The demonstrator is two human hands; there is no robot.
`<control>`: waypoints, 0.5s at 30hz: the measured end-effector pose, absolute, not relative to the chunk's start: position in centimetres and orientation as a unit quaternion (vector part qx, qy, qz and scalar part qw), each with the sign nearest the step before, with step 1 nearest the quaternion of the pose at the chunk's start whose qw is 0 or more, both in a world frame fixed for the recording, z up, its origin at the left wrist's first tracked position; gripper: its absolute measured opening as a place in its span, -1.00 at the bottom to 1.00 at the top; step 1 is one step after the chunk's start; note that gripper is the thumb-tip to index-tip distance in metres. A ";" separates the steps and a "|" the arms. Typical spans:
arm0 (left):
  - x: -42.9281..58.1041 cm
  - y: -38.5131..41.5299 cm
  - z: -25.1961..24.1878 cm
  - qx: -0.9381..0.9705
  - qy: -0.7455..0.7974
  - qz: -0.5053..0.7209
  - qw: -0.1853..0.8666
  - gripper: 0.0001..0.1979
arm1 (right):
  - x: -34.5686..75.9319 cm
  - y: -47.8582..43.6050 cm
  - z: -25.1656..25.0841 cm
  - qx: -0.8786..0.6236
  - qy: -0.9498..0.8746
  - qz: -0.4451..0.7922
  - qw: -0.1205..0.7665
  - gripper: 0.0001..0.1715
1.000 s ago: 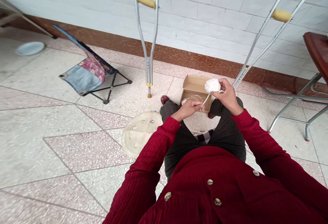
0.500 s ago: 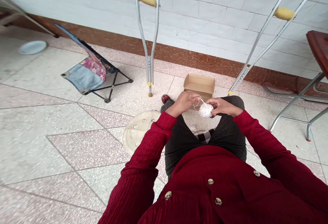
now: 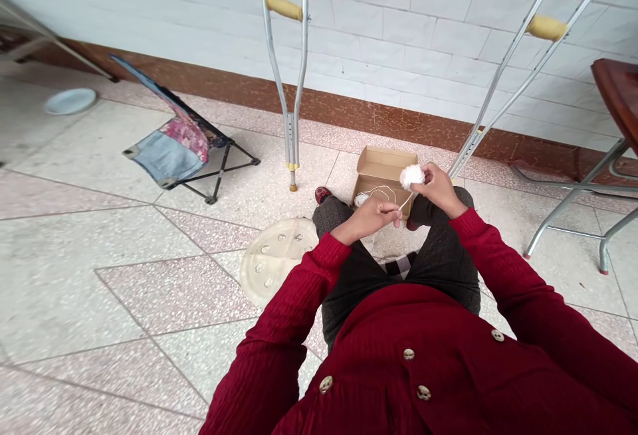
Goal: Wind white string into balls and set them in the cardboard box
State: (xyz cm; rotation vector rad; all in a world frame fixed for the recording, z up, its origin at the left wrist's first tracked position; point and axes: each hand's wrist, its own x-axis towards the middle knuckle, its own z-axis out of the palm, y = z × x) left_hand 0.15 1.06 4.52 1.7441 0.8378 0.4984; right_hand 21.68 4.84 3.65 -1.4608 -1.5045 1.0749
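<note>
My right hand (image 3: 438, 189) grips a ball of white yarn (image 3: 411, 176) from its right side, above the front part of an open cardboard box (image 3: 386, 164). Lower and to the left, my left hand (image 3: 371, 219) pinches the yarn strand (image 3: 405, 202), which runs taut up to the ball. Another length of white yarn (image 3: 381, 189) loops down into the box, where a white bundle (image 3: 361, 199) lies partly hidden behind my left hand. The box rests on the floor between my feet, its lid tipped back toward the wall.
Two metal crutches (image 3: 292, 123) (image 3: 491, 106) lean on the tiled wall (image 3: 389, 36). A folding chair (image 3: 177, 149) stands left, a pale round lid (image 3: 269, 256) lies beside my left leg, and a metal-legged stool (image 3: 573, 202) is at right. Farther left lies a pale basin (image 3: 70, 101).
My right hand has raised the yarn ball up and away, while my left hand has moved lower, pulling the strand straight between them. More of the box's inside shows.
</note>
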 end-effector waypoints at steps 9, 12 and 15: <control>-1.2 4.1 4.6 0.788 0.354 0.306 0.401 -0.72 | 21.0 -0.1 5.0 -0.379 -0.515 0.726 0.253 -0.57; -0.1 3.2 3.2 0.753 0.384 0.297 0.444 -0.69 | 21.0 0.6 7.3 -0.357 -0.482 0.723 0.342 -0.48; 0.8 1.7 3.1 0.751 0.379 0.227 0.491 -0.66 | 21.1 2.7 8.2 -0.421 -0.517 0.629 0.400 -0.59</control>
